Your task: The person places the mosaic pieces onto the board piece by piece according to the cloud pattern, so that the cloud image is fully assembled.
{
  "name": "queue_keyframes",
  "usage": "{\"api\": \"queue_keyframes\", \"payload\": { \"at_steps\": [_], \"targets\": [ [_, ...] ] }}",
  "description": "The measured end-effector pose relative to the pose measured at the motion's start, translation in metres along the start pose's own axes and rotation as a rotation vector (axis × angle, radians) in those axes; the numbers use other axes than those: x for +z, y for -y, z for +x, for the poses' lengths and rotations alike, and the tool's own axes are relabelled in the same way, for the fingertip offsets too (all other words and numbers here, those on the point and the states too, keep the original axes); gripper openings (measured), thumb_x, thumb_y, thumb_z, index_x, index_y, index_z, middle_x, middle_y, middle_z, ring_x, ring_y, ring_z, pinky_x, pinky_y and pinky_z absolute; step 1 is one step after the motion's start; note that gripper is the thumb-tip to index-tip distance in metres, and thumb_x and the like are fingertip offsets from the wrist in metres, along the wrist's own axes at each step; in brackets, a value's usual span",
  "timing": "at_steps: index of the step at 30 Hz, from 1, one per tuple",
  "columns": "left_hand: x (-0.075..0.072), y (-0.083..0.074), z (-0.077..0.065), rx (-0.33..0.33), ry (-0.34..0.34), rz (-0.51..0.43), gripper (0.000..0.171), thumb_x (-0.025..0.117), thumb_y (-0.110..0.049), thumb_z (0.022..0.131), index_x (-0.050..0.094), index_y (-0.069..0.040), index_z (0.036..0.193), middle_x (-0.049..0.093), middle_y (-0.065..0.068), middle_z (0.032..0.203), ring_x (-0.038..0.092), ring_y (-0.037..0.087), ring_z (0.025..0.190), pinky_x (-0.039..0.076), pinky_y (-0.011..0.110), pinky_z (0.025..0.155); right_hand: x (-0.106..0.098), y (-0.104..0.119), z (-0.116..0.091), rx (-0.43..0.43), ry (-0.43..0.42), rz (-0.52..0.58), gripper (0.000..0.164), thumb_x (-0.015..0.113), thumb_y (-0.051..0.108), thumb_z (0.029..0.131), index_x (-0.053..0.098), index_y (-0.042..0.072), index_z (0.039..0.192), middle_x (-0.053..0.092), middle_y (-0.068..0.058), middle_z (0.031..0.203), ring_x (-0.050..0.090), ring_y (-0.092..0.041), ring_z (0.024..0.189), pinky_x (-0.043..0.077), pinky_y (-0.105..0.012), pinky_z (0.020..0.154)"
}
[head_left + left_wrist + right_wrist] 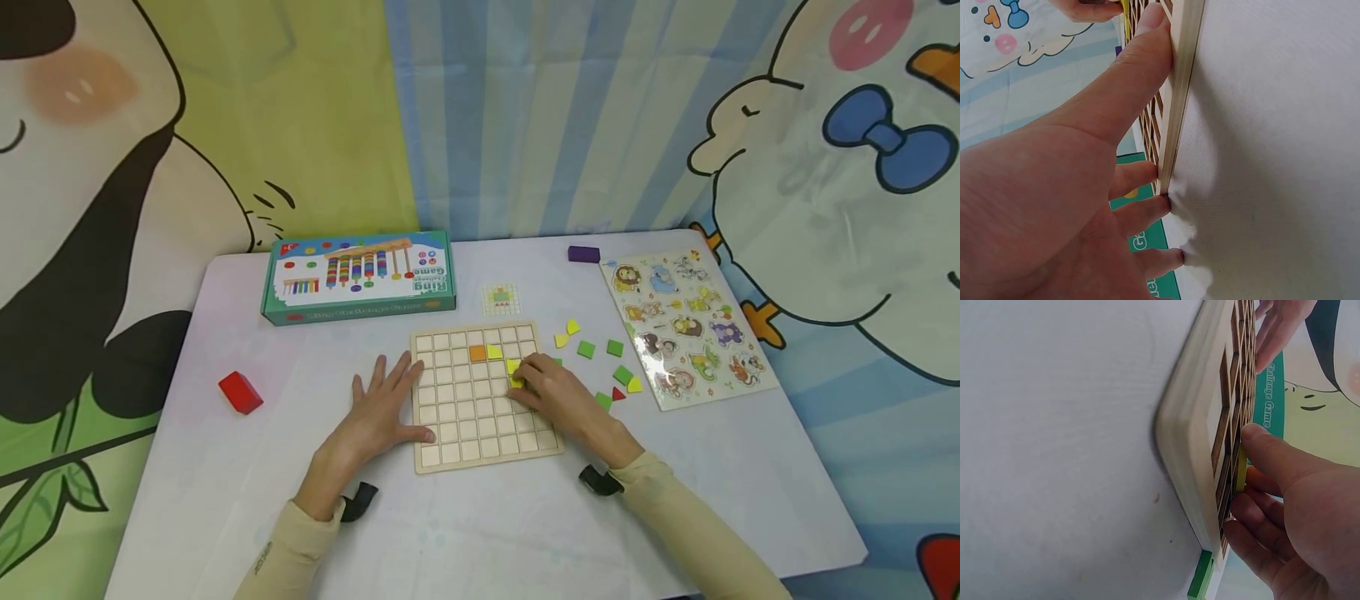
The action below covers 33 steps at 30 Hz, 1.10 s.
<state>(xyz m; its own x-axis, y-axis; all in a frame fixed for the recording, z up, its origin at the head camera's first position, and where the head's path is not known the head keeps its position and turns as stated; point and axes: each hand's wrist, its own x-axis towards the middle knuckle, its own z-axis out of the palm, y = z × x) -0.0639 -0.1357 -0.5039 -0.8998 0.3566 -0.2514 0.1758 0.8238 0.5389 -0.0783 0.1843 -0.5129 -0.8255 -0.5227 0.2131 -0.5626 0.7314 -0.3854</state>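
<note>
A wooden grid board [465, 454] lies on the white table with square hollows across it. My left hand [378, 414] spreads along its left side, thumb on the board's edge and fingertips at the rim and table. Over the board's right part, my right hand [557, 392] pinches a yellow tile [1241, 472] between thumb and fingers, close on the grid; the fingers partly cover it. An orange square tile [478, 353] and a yellow square tile [494, 352] sit side by side in an upper row.
Loose green tiles [586, 349], yellow pieces [573, 327] and a red triangle [618, 394] lie right of the board. Behind it are a small pattern card [501, 299] and a game box [360, 279]. A red block [241, 392], purple block [583, 254] and animal sticker sheet [686, 329] lie farther out.
</note>
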Motion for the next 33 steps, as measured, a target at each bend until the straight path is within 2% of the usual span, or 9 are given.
{"api": "queue_keyframes", "payload": {
  "at_steps": [8, 26, 33],
  "targets": [
    [-0.002, -0.002, 0.001, 0.002, -0.011, 0.006, 0.121, 0.092, -0.048, 0.066, 0.027, -0.013, 0.162, 0.011, 0.013, 0.171, -0.004, 0.048, 0.156, -0.003, 0.079, 0.114, -0.001, 0.000, 0.002, -0.001, -0.027, 0.004, 0.023, 0.078, 0.025, 0.090, 0.073, 0.008, 0.103, 0.065, -0.002, 0.106, 0.063, -0.013, 0.092, 0.058, -0.027, 0.079],
    [-0.001, -0.001, 0.001, 0.008, -0.017, -0.006, 0.120, 0.092, -0.047, 0.065, 0.028, -0.013, 0.161, 0.013, 0.015, 0.171, -0.003, 0.049, 0.156, -0.004, 0.080, 0.113, -0.002, 0.002, -0.001, 0.003, -0.019, 0.009, 0.019, 0.078, 0.023, 0.090, 0.073, 0.010, 0.104, 0.064, -0.001, 0.109, 0.064, -0.013, 0.096, 0.058, -0.028, 0.082],
    [-0.001, 0.000, 0.000, 0.008, -0.005, -0.013, 0.120, 0.091, -0.047, 0.067, 0.026, -0.013, 0.162, 0.011, 0.014, 0.171, -0.005, 0.048, 0.156, -0.005, 0.079, 0.114, -0.014, -0.009, -0.003, 0.019, -0.052, 0.031, 0.016, 0.077, 0.016, 0.091, 0.073, 0.008, 0.104, 0.067, -0.002, 0.109, 0.065, -0.015, 0.098, 0.057, -0.032, 0.083]
  ]
}}
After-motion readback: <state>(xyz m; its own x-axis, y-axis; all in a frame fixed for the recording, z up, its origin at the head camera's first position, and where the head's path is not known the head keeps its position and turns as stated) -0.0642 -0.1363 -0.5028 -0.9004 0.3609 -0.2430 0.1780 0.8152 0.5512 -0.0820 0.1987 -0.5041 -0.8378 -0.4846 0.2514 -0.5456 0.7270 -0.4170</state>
